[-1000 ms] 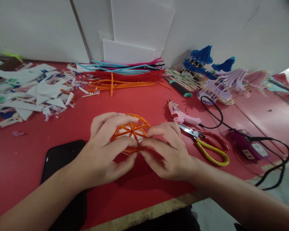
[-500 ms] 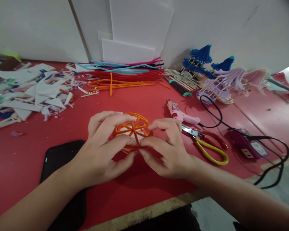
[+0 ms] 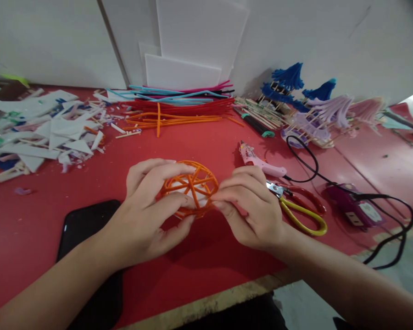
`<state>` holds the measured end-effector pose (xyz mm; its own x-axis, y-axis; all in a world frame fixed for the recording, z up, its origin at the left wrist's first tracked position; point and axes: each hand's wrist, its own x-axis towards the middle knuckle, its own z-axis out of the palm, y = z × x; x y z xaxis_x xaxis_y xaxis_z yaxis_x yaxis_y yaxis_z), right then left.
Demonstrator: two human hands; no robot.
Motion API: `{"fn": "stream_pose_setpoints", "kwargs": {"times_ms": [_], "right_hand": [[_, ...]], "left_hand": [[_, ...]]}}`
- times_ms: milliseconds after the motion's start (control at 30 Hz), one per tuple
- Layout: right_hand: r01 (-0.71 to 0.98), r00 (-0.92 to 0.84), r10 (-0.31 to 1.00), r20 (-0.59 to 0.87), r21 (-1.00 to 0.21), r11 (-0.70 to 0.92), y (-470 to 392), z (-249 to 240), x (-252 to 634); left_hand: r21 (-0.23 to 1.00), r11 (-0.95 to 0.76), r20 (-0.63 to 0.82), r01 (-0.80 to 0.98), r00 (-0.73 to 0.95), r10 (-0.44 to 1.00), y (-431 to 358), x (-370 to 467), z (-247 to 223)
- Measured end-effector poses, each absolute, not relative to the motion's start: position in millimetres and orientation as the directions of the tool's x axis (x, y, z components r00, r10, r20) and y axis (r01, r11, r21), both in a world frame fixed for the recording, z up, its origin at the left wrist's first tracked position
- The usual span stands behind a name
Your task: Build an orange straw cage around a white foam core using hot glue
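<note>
Low over the red table, an orange pipe-cleaner frame [image 3: 192, 185] shows a round rim with spokes crossing at its middle and a white piece inside. My left hand [image 3: 151, 201] wraps its left side, with fingers over the top and the thumb at the front. At the right rim, the fingertips of my right hand [image 3: 249, 206] pinch together on the orange frame; exactly what lies between them is hidden. Right of that hand are scissors [image 3: 301, 215] with red and yellow handles and a pink glue gun [image 3: 261, 164]. A black phone [image 3: 86, 229] lies beneath my left forearm.
White scraps [image 3: 55, 133] pile up at the left. Pipe cleaners [image 3: 182, 103] in several colours lie along the wall. Small blue and purple umbrella-like models [image 3: 285, 87] stand at the back right, near a dark-handled tool [image 3: 258, 126]. A corded purple power adapter [image 3: 354, 206] sits at the right.
My right hand has shifted right and slightly back from the frame's front middle to its right rim, its fingers drawn closer together. The left hand and the frame stay almost in place.
</note>
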<state>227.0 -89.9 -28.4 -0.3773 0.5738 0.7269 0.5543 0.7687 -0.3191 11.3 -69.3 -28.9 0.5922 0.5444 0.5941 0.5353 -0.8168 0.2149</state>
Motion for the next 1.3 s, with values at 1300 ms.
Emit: {"fn": "stream_pose_setpoints", "kwargs": {"times_ms": [1300], "right_hand": [[0.428, -0.390, 0.685, 0.615, -0.538, 0.726, -90, -23, 240]], "left_hand": [[0.240, -0.767, 0.617, 0.595, 0.516, 0.594, -71, 12, -32]]}}
